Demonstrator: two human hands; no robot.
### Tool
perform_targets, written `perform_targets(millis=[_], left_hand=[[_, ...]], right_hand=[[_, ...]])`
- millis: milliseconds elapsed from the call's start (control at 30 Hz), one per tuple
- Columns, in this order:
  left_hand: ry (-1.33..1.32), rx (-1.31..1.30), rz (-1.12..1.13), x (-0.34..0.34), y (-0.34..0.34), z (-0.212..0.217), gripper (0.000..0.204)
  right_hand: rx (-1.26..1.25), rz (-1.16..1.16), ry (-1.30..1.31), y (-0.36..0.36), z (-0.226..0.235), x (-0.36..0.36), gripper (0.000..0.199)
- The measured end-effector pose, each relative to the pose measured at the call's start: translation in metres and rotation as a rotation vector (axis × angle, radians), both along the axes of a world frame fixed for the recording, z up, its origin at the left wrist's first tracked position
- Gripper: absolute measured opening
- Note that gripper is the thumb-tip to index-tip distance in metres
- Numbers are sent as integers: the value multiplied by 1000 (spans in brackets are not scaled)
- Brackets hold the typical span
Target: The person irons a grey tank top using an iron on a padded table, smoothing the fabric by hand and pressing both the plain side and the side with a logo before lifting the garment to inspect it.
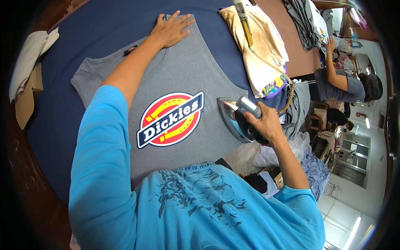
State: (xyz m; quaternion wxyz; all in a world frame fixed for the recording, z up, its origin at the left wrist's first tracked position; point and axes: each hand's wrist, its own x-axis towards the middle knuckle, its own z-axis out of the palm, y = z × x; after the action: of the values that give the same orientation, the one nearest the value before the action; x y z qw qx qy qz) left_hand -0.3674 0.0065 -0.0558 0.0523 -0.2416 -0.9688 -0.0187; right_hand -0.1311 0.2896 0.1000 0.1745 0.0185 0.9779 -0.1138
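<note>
A grey sleeveless shirt [200, 64] with a round red, white and yellow printed emblem [171, 119] is spread over a dark blue cloth-covered table. My left hand [171, 31] lies with fingers spread on the shirt's far shoulder strap. In my right hand [266, 123] is the handle of a steam iron [234, 121], at the shirt's right edge beside the emblem. Whether its whole soleplate rests on the fabric I cannot tell. A hose [290, 93] runs from the iron up toward the far side.
A cream cloth pad [256, 46] lies right of the shirt. At the far left, a folded pale cloth [35, 58] sits by a cardboard box [29, 100]. Piled garments [314, 166] are on the right, where another person [339, 83] stands farther off.
</note>
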Motion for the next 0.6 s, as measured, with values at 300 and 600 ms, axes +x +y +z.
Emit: perform_targets(millis=[300, 600], left_hand=[[109, 99, -61, 29, -22, 41, 48], [-132, 9, 177, 179, -236, 48, 44]], right_hand=[[-115, 267, 259, 42, -3, -23, 47], [-97, 606, 12, -180, 54, -84, 46]])
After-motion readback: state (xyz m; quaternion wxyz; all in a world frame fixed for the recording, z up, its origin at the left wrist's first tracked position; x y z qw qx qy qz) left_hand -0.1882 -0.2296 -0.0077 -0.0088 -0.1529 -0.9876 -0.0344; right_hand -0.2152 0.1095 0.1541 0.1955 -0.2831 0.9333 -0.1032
